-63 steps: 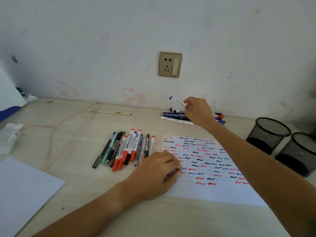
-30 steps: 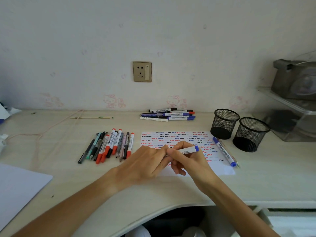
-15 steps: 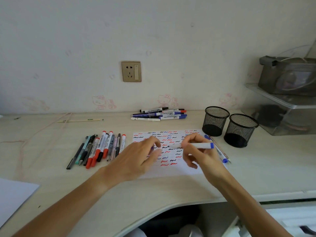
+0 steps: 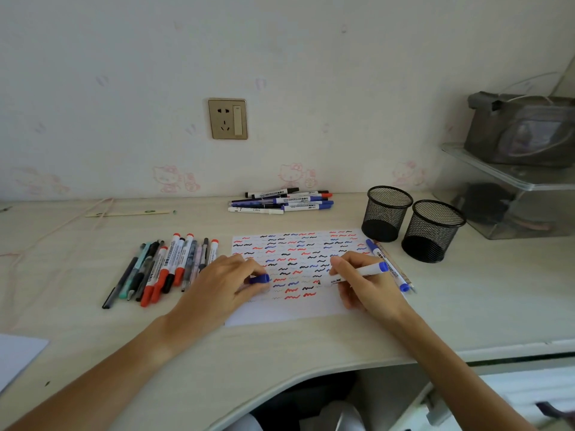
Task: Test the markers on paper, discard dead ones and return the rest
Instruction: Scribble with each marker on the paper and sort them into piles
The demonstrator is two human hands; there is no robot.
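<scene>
Gripping marker (image 4: 357, 273), label unreadable, paper (image 4: 298, 275) squiggled

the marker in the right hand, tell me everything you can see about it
The marker is a slim white barrel, plastic by the look, with small dark print near its front end and a blue plug at the back. Its cap is off: the blue cap sits in the left hand's fingers. The right hand pinches the barrel, which lies almost level, its dark tip pointing left, at or just above the squiggle-covered paper; contact cannot be told. No fresh line shows at the tip.
</scene>
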